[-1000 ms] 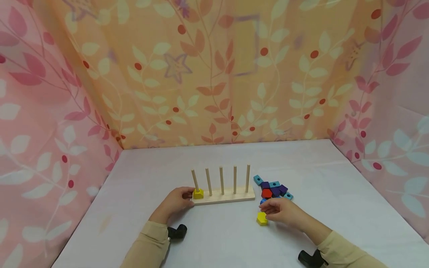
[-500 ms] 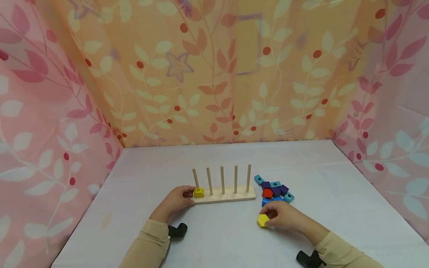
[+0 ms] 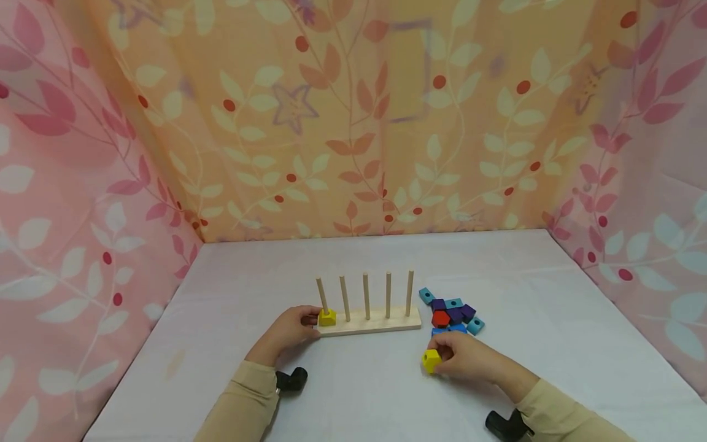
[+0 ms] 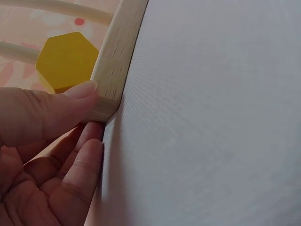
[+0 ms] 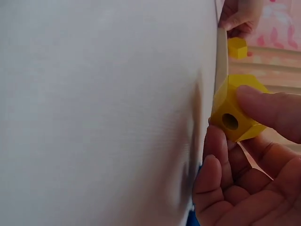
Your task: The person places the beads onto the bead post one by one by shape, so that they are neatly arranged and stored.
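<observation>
A wooden base (image 3: 381,321) with several upright pegs lies on the white-covered table. On its leftmost peg sits a yellow hexagonal block (image 3: 327,318), down at the base. My left hand (image 3: 289,326) grips the left end of the base; in the left wrist view the thumb (image 4: 70,106) presses the corner beside that block, the other fingers curling round the end. To the right and nearer me, my right hand (image 3: 469,357) pinches a second yellow hexagonal block (image 5: 225,101) between thumb and fingers. This block is tilted, and a round hole shows in one side.
Just beyond my right hand is a cluster of loose blocks: a red block (image 3: 440,318), purple blocks (image 3: 455,315), light-blue blocks (image 3: 475,325) and blue blocks (image 3: 457,329). Patterned curtains (image 3: 353,123) close in the table at the back and both sides.
My right hand has come down onto the yellow block, taken it between thumb and fingers, and turned it so its hole shows. The left hand stays at the base's end.
</observation>
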